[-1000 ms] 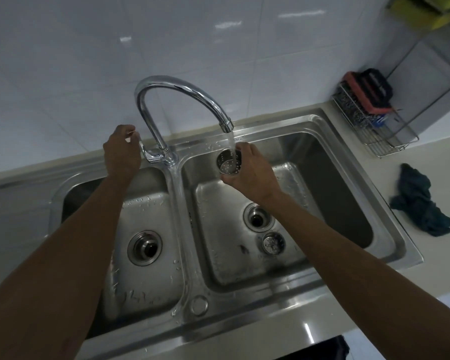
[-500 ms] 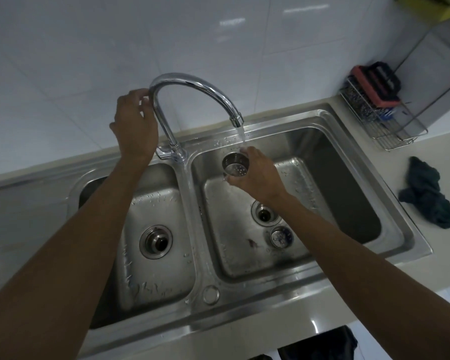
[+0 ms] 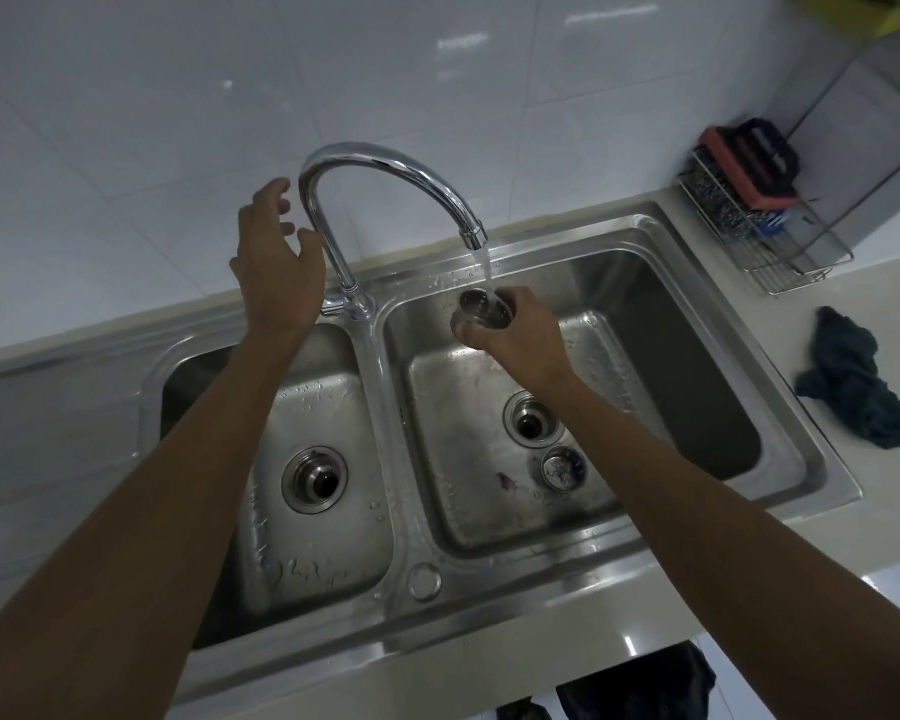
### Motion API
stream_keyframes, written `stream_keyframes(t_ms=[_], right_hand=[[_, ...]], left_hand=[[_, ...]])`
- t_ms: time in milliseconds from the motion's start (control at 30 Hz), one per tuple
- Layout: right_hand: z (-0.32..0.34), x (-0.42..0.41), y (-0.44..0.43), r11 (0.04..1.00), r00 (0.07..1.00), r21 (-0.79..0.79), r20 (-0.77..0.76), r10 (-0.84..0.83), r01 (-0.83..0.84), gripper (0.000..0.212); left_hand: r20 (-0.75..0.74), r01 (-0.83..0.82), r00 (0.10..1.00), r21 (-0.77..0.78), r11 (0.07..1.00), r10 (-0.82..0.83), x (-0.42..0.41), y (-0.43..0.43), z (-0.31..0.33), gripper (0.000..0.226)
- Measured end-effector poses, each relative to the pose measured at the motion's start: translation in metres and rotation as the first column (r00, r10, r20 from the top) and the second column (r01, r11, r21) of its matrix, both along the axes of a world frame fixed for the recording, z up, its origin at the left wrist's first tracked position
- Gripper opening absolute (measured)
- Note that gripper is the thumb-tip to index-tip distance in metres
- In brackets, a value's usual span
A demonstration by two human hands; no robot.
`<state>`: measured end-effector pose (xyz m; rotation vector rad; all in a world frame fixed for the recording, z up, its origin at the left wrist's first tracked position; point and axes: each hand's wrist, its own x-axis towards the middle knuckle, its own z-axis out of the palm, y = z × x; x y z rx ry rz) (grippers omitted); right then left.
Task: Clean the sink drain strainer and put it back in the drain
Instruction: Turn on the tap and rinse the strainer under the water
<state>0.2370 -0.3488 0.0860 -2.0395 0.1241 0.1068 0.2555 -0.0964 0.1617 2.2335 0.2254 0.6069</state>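
Our left hand (image 3: 276, 262) is leaving the tap (image 3: 385, 163), fingers spread; we are rinsing the strainer (image 3: 481, 311), right hand (image 3: 520, 337) gripping, reseating likely next

Dark cloth (image 3: 858, 389) on counter (image 3: 884, 288), wire rack (image 3: 765, 252) near

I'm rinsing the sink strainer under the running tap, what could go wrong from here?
The strainer is wet and gripped only by the right hand, so it might slip and drop into the basin. The right drain in that basin stands uncovered, so rinsed-out scraps could wash straight down. The running water striking the strainer may splash over the sink rim.
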Motion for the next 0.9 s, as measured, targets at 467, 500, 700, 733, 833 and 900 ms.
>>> stream_keyframes(t_ms=[467, 500, 700, 733, 833, 900], right_hand=[[-0.008, 0.004, 0.007, 0.096, 0.719, 0.739, -0.671, 0.181, 0.666, 0.071], [-0.008, 0.004, 0.007, 0.075, 0.719, 0.740, -0.668, 0.193, 0.668, 0.071], [-0.001, -0.002, 0.004, 0.156, 0.759, 0.773, -0.634, 0.146, 0.615, 0.066], [0.000, -0.002, 0.005, 0.191, 0.775, 0.781, -0.620, 0.124, 0.594, 0.062], [0.002, -0.003, 0.014, 0.588, 0.859, 0.691, -0.512, -0.013, 0.421, 0.052], [0.001, -0.006, 0.018, 0.866, 0.934, 0.420, -0.331, -0.134, 0.273, 0.062]], left_hand=[[-0.309, -0.005, 0.950, 0.141, 0.990, 0.049, -0.018, -0.018, -0.042, 0.039], [-0.328, -0.006, 0.941, 0.213, 0.977, 0.077, -0.017, -0.013, -0.043, 0.042], [-0.396, 0.053, 0.903, 0.484, 0.873, 0.165, -0.011, 0.013, -0.052, 0.057], [-0.402, 0.072, 0.903, 0.485, 0.872, 0.149, -0.012, 0.013, -0.053, 0.056], [-0.423, 0.128, 0.902, 0.462, 0.878, 0.091, -0.016, -0.002, -0.055, 0.048], [-0.425, 0.156, 0.903, 0.455, 0.877, 0.060, -0.019, -0.015, -0.056, 0.045]])
